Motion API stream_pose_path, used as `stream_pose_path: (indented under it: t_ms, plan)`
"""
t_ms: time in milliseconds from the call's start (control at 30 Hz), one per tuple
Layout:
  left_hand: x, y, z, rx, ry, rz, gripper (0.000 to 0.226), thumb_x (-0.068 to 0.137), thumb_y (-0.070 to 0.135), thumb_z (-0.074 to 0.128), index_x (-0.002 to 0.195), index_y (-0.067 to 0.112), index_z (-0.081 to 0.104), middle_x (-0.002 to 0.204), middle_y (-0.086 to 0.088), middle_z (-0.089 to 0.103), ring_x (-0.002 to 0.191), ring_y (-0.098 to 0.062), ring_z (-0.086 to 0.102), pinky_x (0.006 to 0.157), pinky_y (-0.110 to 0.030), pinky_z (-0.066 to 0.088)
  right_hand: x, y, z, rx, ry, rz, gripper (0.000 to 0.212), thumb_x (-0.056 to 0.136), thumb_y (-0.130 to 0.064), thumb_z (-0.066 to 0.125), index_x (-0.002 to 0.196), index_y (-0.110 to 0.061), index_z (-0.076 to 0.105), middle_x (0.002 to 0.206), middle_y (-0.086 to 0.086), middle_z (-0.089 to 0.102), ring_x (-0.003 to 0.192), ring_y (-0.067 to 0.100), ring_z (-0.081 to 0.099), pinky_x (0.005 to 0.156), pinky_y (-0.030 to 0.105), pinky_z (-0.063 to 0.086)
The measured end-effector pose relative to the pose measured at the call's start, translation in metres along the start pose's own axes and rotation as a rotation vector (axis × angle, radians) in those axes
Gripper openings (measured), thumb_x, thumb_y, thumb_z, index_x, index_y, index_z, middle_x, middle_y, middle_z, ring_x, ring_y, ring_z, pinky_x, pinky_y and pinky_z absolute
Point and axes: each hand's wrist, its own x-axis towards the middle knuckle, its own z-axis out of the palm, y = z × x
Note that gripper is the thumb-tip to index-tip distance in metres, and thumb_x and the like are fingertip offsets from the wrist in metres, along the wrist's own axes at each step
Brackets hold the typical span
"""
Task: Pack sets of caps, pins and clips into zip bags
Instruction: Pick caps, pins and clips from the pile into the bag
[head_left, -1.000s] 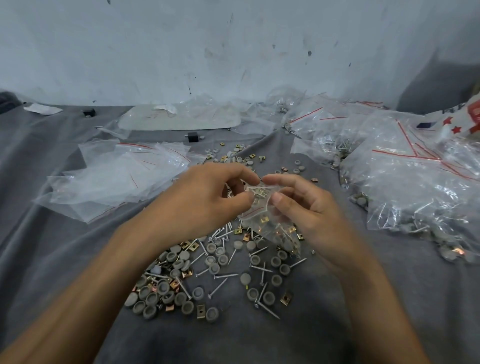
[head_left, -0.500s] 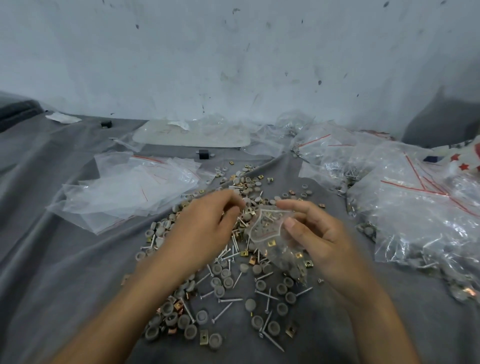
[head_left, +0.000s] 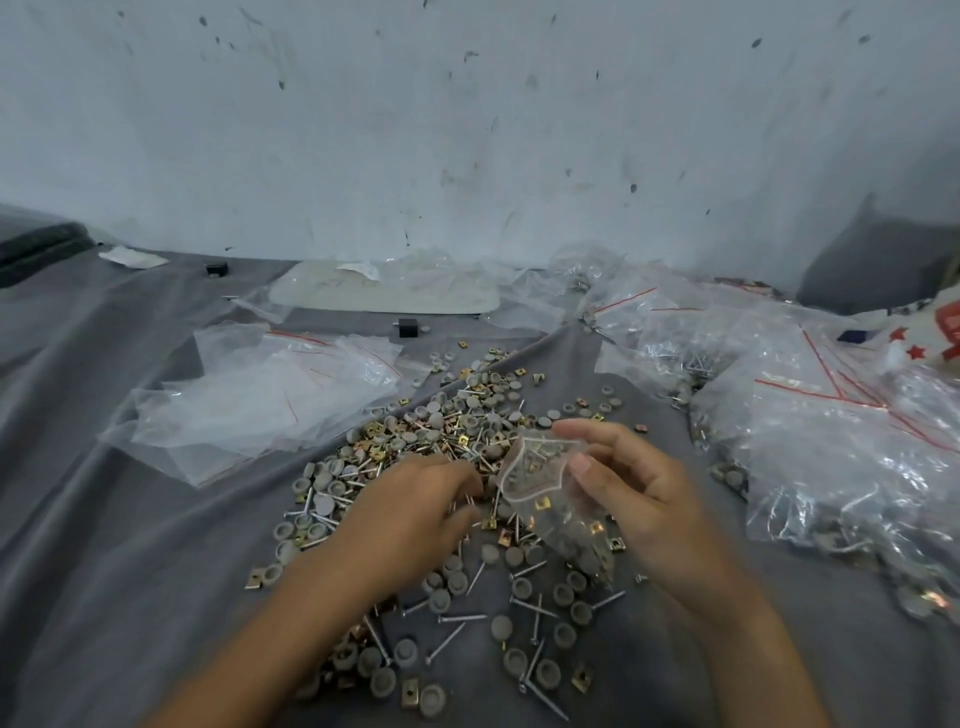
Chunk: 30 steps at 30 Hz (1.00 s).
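My right hand (head_left: 631, 493) pinches a small clear zip bag (head_left: 540, 478) by its open mouth; the bag hangs above the pile and holds some caps, pins and clips. My left hand (head_left: 415, 512) is down on the heap of loose parts (head_left: 467, 415), its fingers curled among pins just left of the bag; the fingertips are blurred and partly hidden. Grey round caps (head_left: 501, 626), silver pins (head_left: 445, 643) and brass clips (head_left: 409, 692) lie scattered on the grey cloth (head_left: 130, 571) around both hands.
A stack of empty zip bags (head_left: 270, 400) lies at the left. Filled bags with red seal lines (head_left: 831, 415) are heaped at the right. A white tray under plastic (head_left: 384, 293) sits at the back by the wall, with small black blocks (head_left: 408, 327) near it.
My left hand has left the bag's mouth and dropped down-left onto the loose parts. The right hand keeps hold of the bag. The camera has tilted up.
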Motion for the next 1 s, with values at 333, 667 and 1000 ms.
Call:
stream_pose_path:
  t_ms: [333,667,1000]
  plan:
    - [-0.011,0.007,0.008,0.015,-0.256,0.101,0.041,0.088,0.053,0.068,0.123,0.036,0.056,0.115,0.015,0.059,0.106,-0.010,0.055,0.089,-0.035,0.051,-0.005,-0.010,0.004,0.049,0.043,0.006,0.027,0.096,-0.009,0.061,0.113,-0.025,0.074,0.088,0.006,0.068,0.080,0.012,0.064,0.071,0.020,0.053]
    - [-0.005,0.007,-0.014,-0.199,0.198,0.003,0.015,0.098,0.048,0.054,0.107,0.041,0.064,0.091,0.025,0.061,0.083,0.006,0.057,0.077,-0.022,0.052,-0.005,-0.009,0.003,0.044,0.011,0.009,0.029,0.085,-0.034,0.064,0.112,-0.038,0.075,0.093,0.008,0.068,0.084,0.012,0.065,0.074,0.022,0.053]
    - [-0.005,0.027,-0.051,-0.714,0.179,0.091,0.038,0.089,0.043,0.071,0.126,0.046,0.060,0.091,0.016,0.067,0.070,-0.003,0.061,0.062,-0.019,0.051,-0.004,-0.006,0.005,0.039,-0.001,-0.004,0.029,0.084,-0.037,0.065,0.111,-0.041,0.074,0.093,0.002,0.070,0.083,0.013,0.065,0.075,0.022,0.053]
